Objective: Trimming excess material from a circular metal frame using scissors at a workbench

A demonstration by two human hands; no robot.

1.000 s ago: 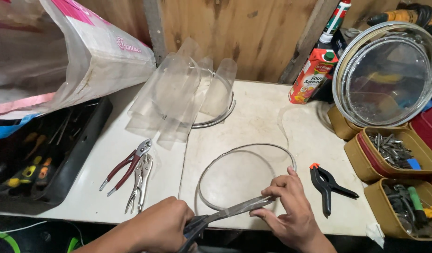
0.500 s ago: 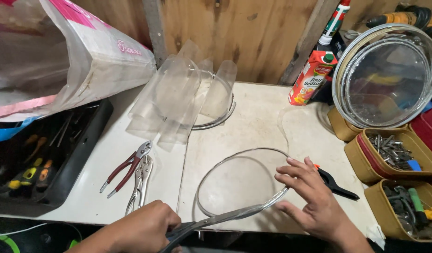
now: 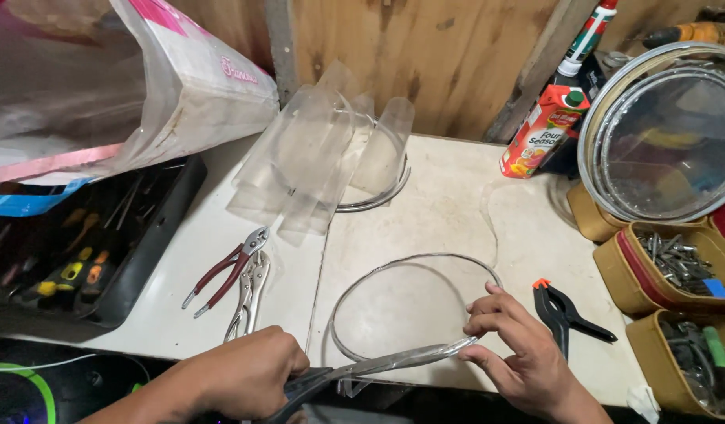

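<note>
Clamping pliers [image 3: 323,382], the left hand [image 3: 241,377] bites a wire ring [image 3: 413,271]; right hand [image 3: 519,357] pinches its rim.

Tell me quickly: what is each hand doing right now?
Left hand: closed around a dark-handled cutting tool.
Right hand: fingers pinching the wire ring with clear plastic.

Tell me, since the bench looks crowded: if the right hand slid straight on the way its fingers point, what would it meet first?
The right hand points left, fingers on the wire ring. Going on, it would probably meet the scissors held by the left hand first.
</note>
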